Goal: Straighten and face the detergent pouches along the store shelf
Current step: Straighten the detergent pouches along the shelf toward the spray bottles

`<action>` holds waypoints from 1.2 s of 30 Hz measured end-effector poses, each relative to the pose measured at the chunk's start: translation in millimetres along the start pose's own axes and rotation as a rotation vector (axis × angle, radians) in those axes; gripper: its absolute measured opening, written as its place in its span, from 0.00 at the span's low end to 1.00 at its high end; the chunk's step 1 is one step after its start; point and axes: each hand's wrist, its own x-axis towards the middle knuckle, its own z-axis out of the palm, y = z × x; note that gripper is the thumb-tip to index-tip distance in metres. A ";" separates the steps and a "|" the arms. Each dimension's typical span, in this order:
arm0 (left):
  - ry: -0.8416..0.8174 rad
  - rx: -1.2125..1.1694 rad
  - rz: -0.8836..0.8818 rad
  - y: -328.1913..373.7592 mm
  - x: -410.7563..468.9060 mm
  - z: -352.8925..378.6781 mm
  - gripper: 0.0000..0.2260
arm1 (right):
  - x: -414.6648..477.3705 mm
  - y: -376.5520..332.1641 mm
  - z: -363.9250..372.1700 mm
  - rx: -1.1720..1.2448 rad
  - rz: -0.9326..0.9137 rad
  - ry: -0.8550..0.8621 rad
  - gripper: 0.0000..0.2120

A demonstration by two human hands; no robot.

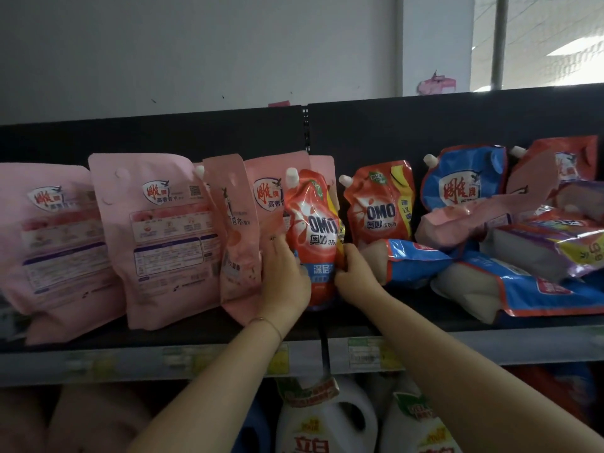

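The left hand (286,276) and the right hand (354,273) both hold one red OMO pouch (315,220) on the upper shelf (408,310). The grip of the left hand is closed around the lower left edge of this pouch, and the back of the hand faces the camera. The grip of the right hand pinches the lower right edge with curled fingers. The pouch stands upright with a small lean. Its printed front looks outward and its white spout is at the top left corner. The hands hide part of its lower end.

Just beside it on the right, and a little further back, a second OMO pouch (380,207) stands upright with its front outward.

On the left there is a row of pink pouches. Two large ones (157,237) (49,243) show their back labels. A third pink pouch (235,230) is turned sideways, just beside the left hand. Another pink pouch (271,191) stands behind the held one.

On the right, blue and red pouches (523,289) lie fallen in a loose pile, and a blue pouch (464,184) stands behind them.

A thin bracelet (266,322) is on the left wrist. Under the shelf runs a price rail (457,348) with blurred labels, and white detergent bottles (327,420) stand below.
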 end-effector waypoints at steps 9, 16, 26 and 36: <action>0.130 0.050 0.254 -1.7 -12.8 0.5 0.23 | -2.7 3.3 -4.3 0.017 0.006 0.077 0.21; 0.183 0.245 0.406 -10.7 -9.7 8.6 0.19 | -1.9 5.2 -3.7 -0.018 -0.042 0.115 0.21; -0.149 0.542 0.570 -13.7 -5.1 16.8 0.25 | 4.5 6.3 -1.1 0.093 0.050 0.164 0.14; -0.120 0.557 0.423 -15.0 -6.6 17.2 0.28 | -3.6 -3.7 -1.2 -0.326 -0.041 0.159 0.21</action>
